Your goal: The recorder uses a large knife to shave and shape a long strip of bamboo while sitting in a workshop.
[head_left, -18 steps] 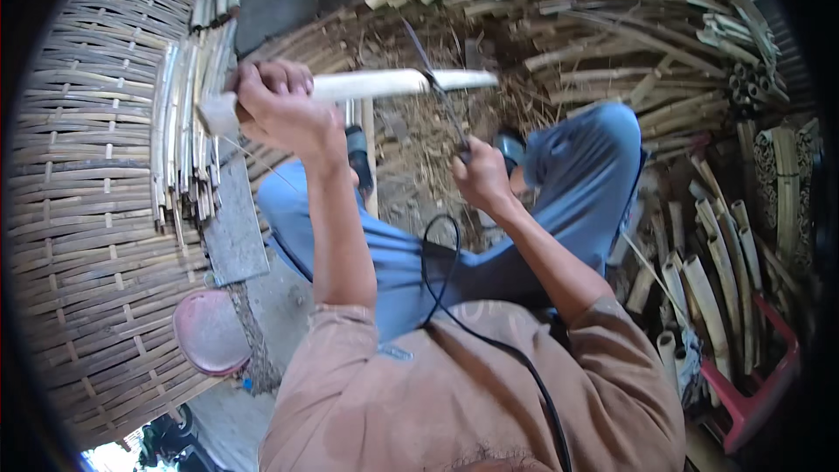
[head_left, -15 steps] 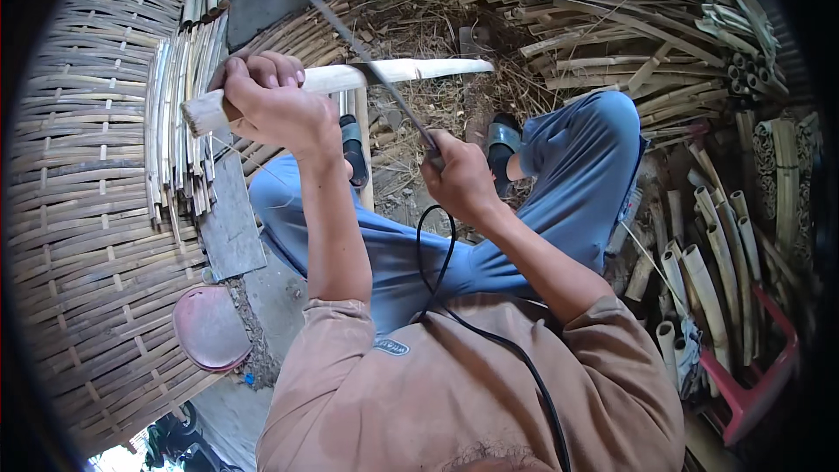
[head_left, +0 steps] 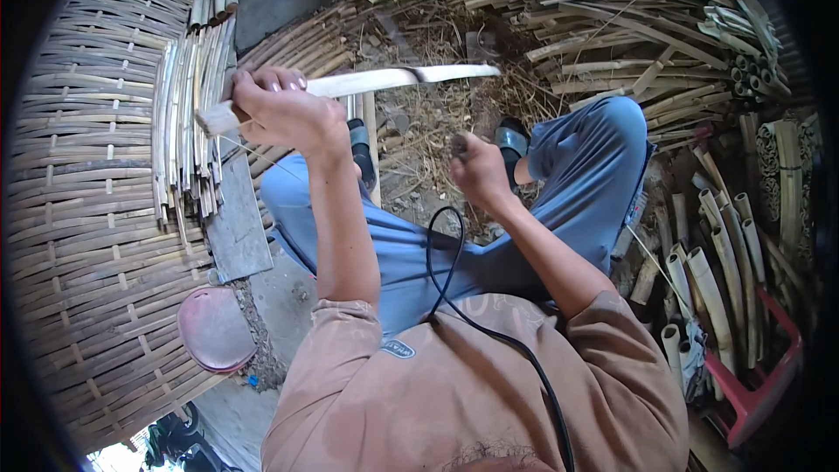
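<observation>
My left hand is closed round the near end of a pale length of split bamboo, raised above my lap and lying roughly crosswise. Its thin tip points right, and a dark band marks it near the middle. Lower and to the right, my right hand is a fist round the dark handle of a long knife. The blade is smeared by motion and hardly shows. The bamboo and my right hand are apart.
A woven bamboo panel spreads along the left, with thin strips on it. Split bamboo is heaped at the far right. Bamboo tubes and a red plastic chair are at right. A black cable crosses my shirt.
The knife blade, clearly seen across the bamboo before, is now a blur. My right hand has moved slightly right and down, and its wrist has turned. My left hand still grips the bamboo.
</observation>
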The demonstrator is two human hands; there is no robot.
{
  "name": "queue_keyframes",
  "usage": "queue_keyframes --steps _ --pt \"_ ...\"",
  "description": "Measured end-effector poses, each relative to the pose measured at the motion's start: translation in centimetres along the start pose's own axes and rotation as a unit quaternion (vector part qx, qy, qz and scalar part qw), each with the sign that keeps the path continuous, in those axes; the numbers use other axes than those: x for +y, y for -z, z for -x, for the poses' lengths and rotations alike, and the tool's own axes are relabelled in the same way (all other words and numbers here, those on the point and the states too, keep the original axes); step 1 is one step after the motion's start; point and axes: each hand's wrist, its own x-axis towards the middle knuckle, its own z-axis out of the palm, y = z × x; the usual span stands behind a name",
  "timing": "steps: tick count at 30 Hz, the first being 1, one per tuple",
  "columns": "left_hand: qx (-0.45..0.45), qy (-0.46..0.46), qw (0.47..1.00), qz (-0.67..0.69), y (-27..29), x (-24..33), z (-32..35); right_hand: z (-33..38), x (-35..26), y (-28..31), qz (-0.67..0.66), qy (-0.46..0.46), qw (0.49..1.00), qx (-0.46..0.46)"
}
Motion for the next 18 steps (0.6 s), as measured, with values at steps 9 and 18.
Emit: queue_keyframes --steps 9,18 --pt "0.030 -0.011 0.999 0.028 -0.5 -0.8 0.9 1.4 -2.3 -0.5 -0.043 0.134 0.990 0.009" --pt "0.040 -0.002 0.998 0.041 0.1 -1.1 0.9 0.9 -2.0 -0.2 -0.047 0.029 0.998 0.014"
